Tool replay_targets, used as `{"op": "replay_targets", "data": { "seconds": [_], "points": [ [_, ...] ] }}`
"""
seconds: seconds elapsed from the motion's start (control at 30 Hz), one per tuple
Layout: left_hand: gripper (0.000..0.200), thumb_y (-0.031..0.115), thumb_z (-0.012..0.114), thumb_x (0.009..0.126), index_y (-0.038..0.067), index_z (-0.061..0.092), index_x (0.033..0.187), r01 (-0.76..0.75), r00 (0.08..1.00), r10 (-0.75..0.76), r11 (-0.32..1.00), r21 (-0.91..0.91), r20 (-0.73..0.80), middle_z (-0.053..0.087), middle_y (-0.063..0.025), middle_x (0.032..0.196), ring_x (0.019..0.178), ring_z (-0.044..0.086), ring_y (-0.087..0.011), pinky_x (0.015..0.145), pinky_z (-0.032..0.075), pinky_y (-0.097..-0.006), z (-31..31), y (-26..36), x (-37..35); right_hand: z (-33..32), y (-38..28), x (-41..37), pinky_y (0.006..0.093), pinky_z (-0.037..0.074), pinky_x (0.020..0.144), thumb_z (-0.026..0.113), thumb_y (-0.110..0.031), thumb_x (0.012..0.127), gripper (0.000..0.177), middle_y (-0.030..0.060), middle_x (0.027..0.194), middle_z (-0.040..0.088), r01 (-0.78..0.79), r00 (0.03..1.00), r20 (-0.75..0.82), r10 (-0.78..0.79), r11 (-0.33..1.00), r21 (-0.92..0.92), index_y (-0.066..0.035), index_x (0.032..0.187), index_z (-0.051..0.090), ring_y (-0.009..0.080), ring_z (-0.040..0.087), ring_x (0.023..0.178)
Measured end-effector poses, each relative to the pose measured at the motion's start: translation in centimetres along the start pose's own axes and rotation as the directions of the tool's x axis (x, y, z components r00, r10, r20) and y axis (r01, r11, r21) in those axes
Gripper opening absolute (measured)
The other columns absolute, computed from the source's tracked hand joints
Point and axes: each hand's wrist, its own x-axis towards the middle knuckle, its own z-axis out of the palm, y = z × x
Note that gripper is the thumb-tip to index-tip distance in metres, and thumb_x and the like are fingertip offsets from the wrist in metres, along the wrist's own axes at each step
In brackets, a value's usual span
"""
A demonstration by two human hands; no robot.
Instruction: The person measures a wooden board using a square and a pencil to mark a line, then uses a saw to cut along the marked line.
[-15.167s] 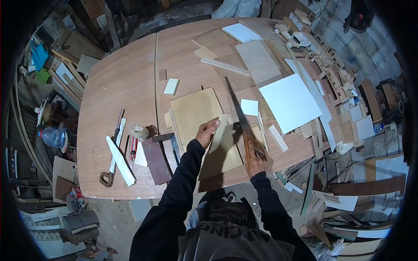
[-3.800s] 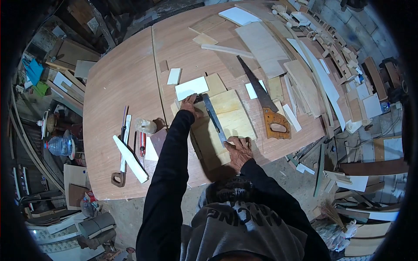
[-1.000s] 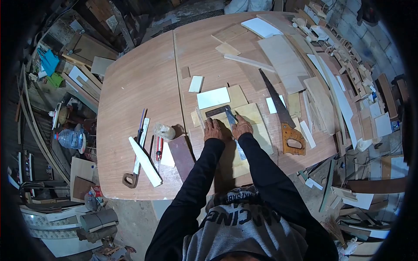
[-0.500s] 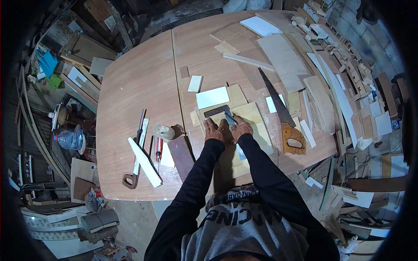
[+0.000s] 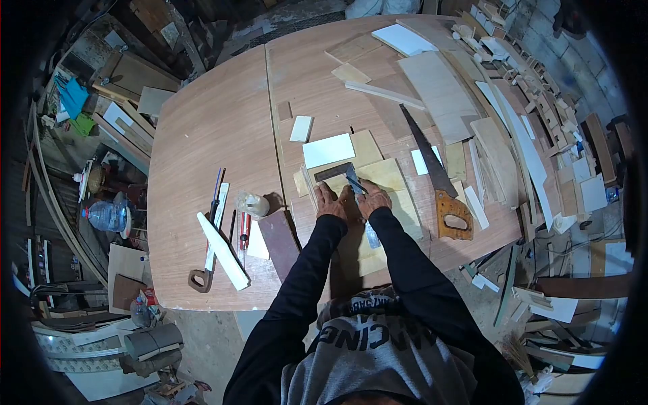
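Note:
A try square with a dark stock (image 5: 334, 173) and a metal blade lies on a pale plywood board (image 5: 398, 202) in front of me. My left hand (image 5: 331, 201) rests with its fingers stretched over the board and the square's near side. Close beside it, my right hand (image 5: 375, 200) is closed around a thin dark pencil-like stick (image 5: 355, 183), its tip beside the blade. Part of the blade passes under my hands and shows again below them. Just beyond the square sits a white rectangular panel (image 5: 329, 150).
To the right lies a handsaw (image 5: 439, 169) with a wooden handle. On the left are another saw (image 5: 199, 279), a white strip (image 5: 223, 252), a red utility knife (image 5: 244, 231), a jar (image 5: 252, 203) and a brown block (image 5: 279, 239). Wood offcuts (image 5: 439, 88) cover the table's far right.
The dark stick in my right hand has tilted slightly. Both hands stay nearly in place, and the square looks unmoved on the board.

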Motion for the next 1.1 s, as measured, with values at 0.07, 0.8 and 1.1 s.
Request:
{"op": "replay_targets", "data": {
  "seconds": [0.07,0.8,1.1],
  "points": [
    [0.068,0.013,0.046,0.085,0.033,0.027,0.147,-0.007,1.000,0.007,1.000,0.026,0.003,0.008,-0.0361,0.149,0.138,0.006,-0.0546,0.115,0.012,-0.0506,0.3,-0.1,0.2,-0.2,-0.2,-0.1,0.0390,0.044,0.099,0.062,-0.029,0.083,0.050,0.0125,0.125,0.059,-0.016,1.000,0.019,0.017,1.000,-0.023,-0.023,0.132,0.052,0.0320,0.056,0.114],
    [0.065,0.017,0.044,0.088,0.038,0.024,0.146,-0.067,0.998,0.067,0.997,0.024,-0.018,0.011,-0.0439,0.143,0.136,0.007,-0.0577,0.114,0.006,-0.0548,0.9,-0.5,0.6,-0.7,2.3,0.8,0.0369,0.046,0.096,0.062,-0.024,0.083,0.045,0.0148,0.122,0.060,0.146,0.985,0.098,-0.144,0.989,-0.020,-0.023,0.127,0.057,0.0318,0.059,0.109],
    [0.068,0.015,0.048,0.085,0.038,0.026,0.145,-0.072,0.997,0.073,0.997,0.023,-0.038,0.008,-0.0400,0.146,0.136,0.007,-0.0578,0.115,0.011,-0.0517,1.1,-1.1,0.6,-1.5,1.4,0.9,0.0357,0.049,0.093,0.064,-0.025,0.083,0.043,0.0115,0.118,0.063,0.137,0.977,0.187,-0.107,0.978,-0.157,-0.031,0.125,0.059,0.0282,0.062,0.105]
  ]
}}
